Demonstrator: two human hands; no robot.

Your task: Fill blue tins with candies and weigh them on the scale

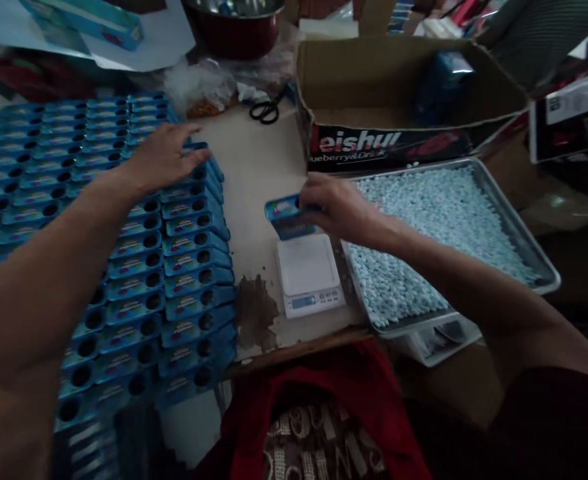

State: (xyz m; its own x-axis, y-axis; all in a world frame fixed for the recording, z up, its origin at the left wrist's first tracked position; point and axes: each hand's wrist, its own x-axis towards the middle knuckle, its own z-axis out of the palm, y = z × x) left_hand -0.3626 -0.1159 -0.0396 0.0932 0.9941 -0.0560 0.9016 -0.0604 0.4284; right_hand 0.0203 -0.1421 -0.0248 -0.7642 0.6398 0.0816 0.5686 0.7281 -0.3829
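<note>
Between its fingers and thumb my right hand (339, 205) grips a small blue box (289, 215), held just above and behind a white digital scale (308, 267). My left hand (167, 155) rests at the back right of many rows of blue boxes (189, 270), its fingers apart over one of them; whether it grips that box is unclear. Each box in the rows has a dark round hole on top. To the right of the scale, a metal tray (549, 283) holds a layer of small pale blue pieces (414, 247), partly covered by my right forearm.
An open cardboard box (359, 143) with a blue container (444, 83) inside stands behind the tray. Black-handled scissors (265, 112), plastic bags (199, 87) and a dark red bowl (237, 33) lie at the back. The table's front edge (304, 350) runs below the scale.
</note>
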